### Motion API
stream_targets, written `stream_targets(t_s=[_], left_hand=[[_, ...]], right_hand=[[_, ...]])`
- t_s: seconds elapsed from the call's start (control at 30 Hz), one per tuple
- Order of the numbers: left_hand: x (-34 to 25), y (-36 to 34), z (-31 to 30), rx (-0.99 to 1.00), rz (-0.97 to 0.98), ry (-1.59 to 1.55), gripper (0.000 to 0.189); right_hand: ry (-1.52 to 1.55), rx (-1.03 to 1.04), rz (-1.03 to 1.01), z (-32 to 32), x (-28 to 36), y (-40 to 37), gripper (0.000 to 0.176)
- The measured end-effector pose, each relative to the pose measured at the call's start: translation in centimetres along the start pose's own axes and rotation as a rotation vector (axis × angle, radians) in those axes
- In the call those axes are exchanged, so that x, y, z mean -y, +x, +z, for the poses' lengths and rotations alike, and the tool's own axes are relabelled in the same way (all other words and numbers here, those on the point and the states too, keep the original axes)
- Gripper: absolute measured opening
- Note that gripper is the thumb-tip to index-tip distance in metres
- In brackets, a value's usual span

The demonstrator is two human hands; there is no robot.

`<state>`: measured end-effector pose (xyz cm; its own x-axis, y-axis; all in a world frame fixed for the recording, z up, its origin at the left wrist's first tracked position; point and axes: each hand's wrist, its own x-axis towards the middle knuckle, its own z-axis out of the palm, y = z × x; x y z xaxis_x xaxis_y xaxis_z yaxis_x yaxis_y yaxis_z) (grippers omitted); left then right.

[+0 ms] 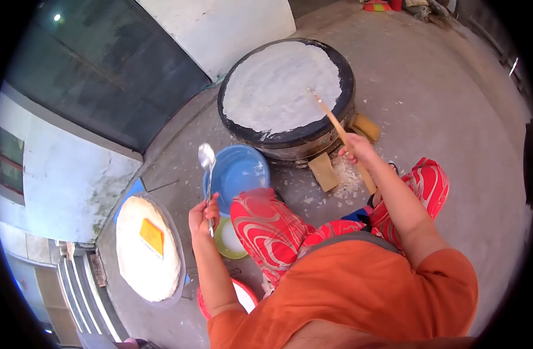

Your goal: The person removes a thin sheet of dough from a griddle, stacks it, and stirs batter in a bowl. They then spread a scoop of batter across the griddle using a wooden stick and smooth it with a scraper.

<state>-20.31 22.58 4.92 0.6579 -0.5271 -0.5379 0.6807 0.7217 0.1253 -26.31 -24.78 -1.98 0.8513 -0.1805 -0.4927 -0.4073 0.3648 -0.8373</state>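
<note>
My left hand (203,215) is closed round the handle of a metal ladle (207,157), its bowl upward beside the blue basin (238,174). In my right hand (359,149) is a long wooden stick (334,120), its tip over or on the thin white batter sheet (281,87). The sheet covers most of the round black griddle (346,87). Whether the tip touches the sheet I cannot tell. Below the blue basin, a green bowl (230,239) with white contents is partly hidden by my left hand and knee.
A round stack of pale flatbreads (144,256) with an orange packet (151,237) on top lies at the left. A red container (243,296) stands near my left elbow. A wooden block (323,172) and scattered flakes (349,181) lie before the griddle. Walls stand behind.
</note>
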Motion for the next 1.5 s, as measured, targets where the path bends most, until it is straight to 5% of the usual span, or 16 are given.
stream_targets(t_s=[0.17, 0.23, 0.27, 0.33, 0.43, 0.57, 0.63, 0.67, 0.8, 0.9, 1.03, 1.13, 1.23, 1.3, 1.37, 1.5], left_hand=[[-0.7, 0.8, -6.8, -0.255, 0.036, -0.061, 0.032], [-0.8, 1.7, -9.1, -0.3, 0.018, -0.09, 0.029], [-0.5, 2.0, -9.6, -0.347, 0.003, -0.12, 0.027], [0.0, 2.5, -10.1, -0.368, 0.011, -0.111, 0.024], [-0.1, 3.6, -11.3, -0.345, -0.01, -0.122, 0.019], [-0.8, 7.3, -15.7, -0.375, 0.023, 0.053, 0.02], [-0.2, 8.3, -15.8, -0.37, 0.031, 0.169, 0.022], [1.7, 8.0, -13.9, -0.358, 0.12, 0.207, 0.026], [3.1, 8.3, -15.2, -0.229, 0.212, 0.224, 0.042], [4.1, 7.9, -16.4, -0.251, 0.248, 0.233, 0.043], [5.2, 7.3, -16.9, -0.311, 0.267, 0.249, 0.045], [4.5, 6.8, -16.1, -0.536, 0.336, 0.35, 0.047], [2.8, 5.9, -11.1, -0.782, 0.74, 0.43, 0.049], [3.5, 4.1, -3.9, -0.598, 1.053, 0.332, 0.059], [5.1, 1.1, 3.1, 0.033, 1.059, 0.263, 0.062], [13.2, -4.0, 15.2, 0.813, 0.693, 0.295, 0.065]], right_hand=[[0.008, -0.075, 0.038, -1.2, -0.2, 2.1, 0.029], [-0.608, -0.319, -0.165, 0.1, -0.7, 2.7, 0.031], [-0.608, -0.321, -0.165, 0.1, -1.5, 3.2, 0.031], [-1.012, -0.502, -0.516, 0.0, -3.2, 4.1, 0.031], [-0.545, -0.41, -0.376, -1.4, -3.8, 5.6, 0.032], [-0.756, -0.507, -0.643, -1.9, -5.3, 4.6, 0.032], [-0.59, -0.153, -0.145, 0.8, -2.8, 0.7, 0.03], [-0.434, -0.134, -0.178, 0.5, -3.0, 0.9, 0.029], [-0.151, -0.493, -0.192, -0.1, -3.2, 1.3, 0.03], [-0.652, -0.061, -0.33, 0.7, -6.7, 0.3, 0.032], [-0.686, 0.059, -0.326, 3.0, -4.4, -1.3, 0.043], [-0.366, 0.215, -0.482, 4.6, 0.2, -3.7, 0.062], [-0.011, 0.314, -0.271, 5.1, 1.9, -4.6, 0.068], [-0.166, 0.21, -0.085, 3.3, 0.0, -2.7, 0.064], [-0.207, 0.16, -0.147, 3.7, 0.1, -3.1, 0.058], [-0.118, 0.142, -0.171, 4.4, 2.1, -3.9, 0.05]])
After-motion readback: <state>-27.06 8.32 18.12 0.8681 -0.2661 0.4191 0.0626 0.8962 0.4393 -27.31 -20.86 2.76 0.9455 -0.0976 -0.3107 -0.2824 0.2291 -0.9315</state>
